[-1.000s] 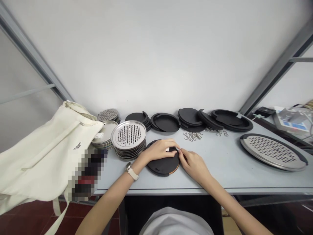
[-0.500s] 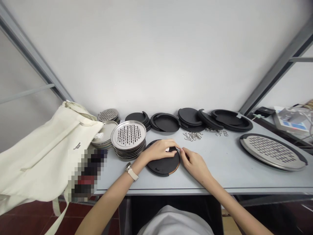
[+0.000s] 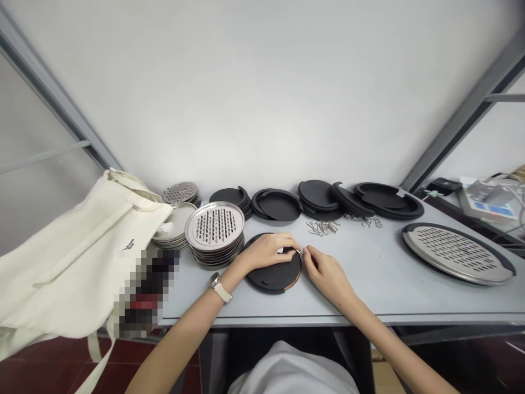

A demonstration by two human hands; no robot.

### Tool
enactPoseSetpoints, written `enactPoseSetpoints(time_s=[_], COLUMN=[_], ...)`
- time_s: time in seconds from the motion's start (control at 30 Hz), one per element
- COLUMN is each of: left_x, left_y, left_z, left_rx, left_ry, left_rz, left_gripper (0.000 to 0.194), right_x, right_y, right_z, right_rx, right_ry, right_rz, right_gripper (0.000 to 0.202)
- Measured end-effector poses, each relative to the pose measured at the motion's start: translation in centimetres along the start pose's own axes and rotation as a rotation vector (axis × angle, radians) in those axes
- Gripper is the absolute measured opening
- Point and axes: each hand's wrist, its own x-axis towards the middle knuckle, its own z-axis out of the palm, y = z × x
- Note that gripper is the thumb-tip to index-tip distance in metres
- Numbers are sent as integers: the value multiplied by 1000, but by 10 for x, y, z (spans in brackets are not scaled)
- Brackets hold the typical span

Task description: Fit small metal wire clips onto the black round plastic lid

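Note:
A round black plastic disc (image 3: 270, 279) lies flat near the table's front edge, with an orange-brown strip showing along its lower right rim. My left hand (image 3: 270, 251) rests across the disc's top, fingers curled over its upper right edge and gripping it. At that same edge, my right hand (image 3: 322, 268) pinches a small shiny metal hook (image 3: 299, 252) between thumb and forefinger. The hook meets the disc's rim by my left fingertips; exactly how it sits there is hidden. Behind my hands lies a loose pile of metal hooks (image 3: 322, 227).
Left of the disc stands a stack of round metal grater plates (image 3: 217, 225), with more plates (image 3: 176, 221) behind. Black round covers (image 3: 281, 205) line the wall. A large oval grater plate (image 3: 455, 254) lies at right. A cream bag (image 3: 82, 246) covers the left end.
My right fingers have shifted slightly at the disc's rim, and more of the metal hook shows between the hands. My left hand keeps its place.

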Motion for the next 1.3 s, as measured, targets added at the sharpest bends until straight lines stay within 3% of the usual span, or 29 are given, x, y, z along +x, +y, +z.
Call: enactPoseSetpoints(time_s=[0.27, 0.7, 0.83, 0.93, 1.3], left_x=[-1, -3, -3, -3, -6], left_y=[3, 3, 6, 8, 14], left_z=[-2, 0, -2, -2, -4], left_rx=[75, 143, 213, 284, 326], left_ry=[-8, 17, 73, 83, -15], left_rz=[-29, -53, -161, -222, -112], left_gripper=[27, 32, 34, 25, 11], right_x=[-1, 0, -1, -1, 1], right_y=[-2, 0, 1, 0, -2], right_z=[-3, -2, -2, -3, -6], right_rx=[49, 110, 140, 153, 215], right_ry=[-20, -25, -15, -9, 31], right_rz=[-60, -34, -25, -18, -3], right_gripper=[27, 19, 18, 18, 13])
